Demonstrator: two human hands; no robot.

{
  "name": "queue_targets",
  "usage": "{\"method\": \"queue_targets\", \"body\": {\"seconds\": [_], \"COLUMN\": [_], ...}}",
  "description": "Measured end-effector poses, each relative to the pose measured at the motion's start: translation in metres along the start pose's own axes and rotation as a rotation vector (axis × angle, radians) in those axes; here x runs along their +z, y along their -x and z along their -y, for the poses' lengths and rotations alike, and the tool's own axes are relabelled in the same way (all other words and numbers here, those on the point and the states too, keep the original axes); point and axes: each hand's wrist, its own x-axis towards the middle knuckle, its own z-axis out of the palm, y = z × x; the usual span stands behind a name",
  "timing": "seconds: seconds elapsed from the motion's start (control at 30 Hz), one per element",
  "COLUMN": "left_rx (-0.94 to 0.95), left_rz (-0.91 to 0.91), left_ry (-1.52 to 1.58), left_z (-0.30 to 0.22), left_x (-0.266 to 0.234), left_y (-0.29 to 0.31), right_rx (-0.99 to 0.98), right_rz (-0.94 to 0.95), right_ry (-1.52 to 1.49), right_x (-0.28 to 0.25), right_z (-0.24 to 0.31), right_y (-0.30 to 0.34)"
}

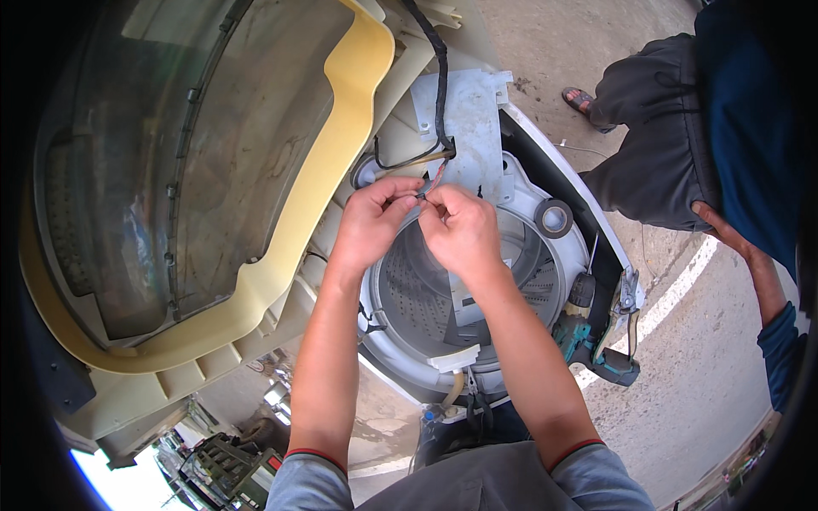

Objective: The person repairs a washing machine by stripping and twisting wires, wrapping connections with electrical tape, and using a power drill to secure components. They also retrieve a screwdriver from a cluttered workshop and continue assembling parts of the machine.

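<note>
Over an open top-loading washing machine [588, 230], my left hand [371, 219] and my right hand [466, 232] meet with their fingertips nearly touching. Each is closed in a pinch on thin reddish wires [439, 175]; the exact ends are hidden by the fingers. These wires come out of a black taped wire harness [440, 77] that runs down from above, beside a pale metal plate [464, 106]. Below my hands lies the perforated drum [405, 285]. A roll of black tape [554, 204] rests on the white tub ring, right of my right hand.
The raised cream lid panel [290, 281] with its clear window fills the left. A teal cordless drill [573, 332] and pliers [629, 291] sit on the machine's right edge; dark-handled pliers [479, 409] are at the near edge. Another person [652, 136] stands at right.
</note>
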Motion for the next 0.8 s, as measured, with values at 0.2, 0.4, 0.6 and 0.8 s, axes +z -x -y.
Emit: {"method": "queue_targets", "body": {"seconds": [0.2, 0.4, 0.6, 0.8], "left_rx": [-0.015, 0.035, 0.055, 0.269], "left_rz": [-0.060, -0.039, -0.042, -0.261], "left_ry": [-0.099, -0.116, -0.120, -0.373], "left_z": [-0.004, -0.002, -0.008, -0.020], "left_x": [0.006, 0.005, 0.002, -0.008], "left_y": [-0.001, -0.002, 0.012, 0.055], "right_rx": [-0.066, -0.109, 0.271, 0.273], "right_rz": [-0.041, 0.156, -0.013, -0.261], "right_ry": [0.020, -0.125, -0.217, -0.015], "right_x": [0.008, 0.007, -0.050, -0.156], "right_z": [0.000, 0.028, 0.014, 0.022], "right_y": [0.011, 0.041, 0.043, -0.011]}}
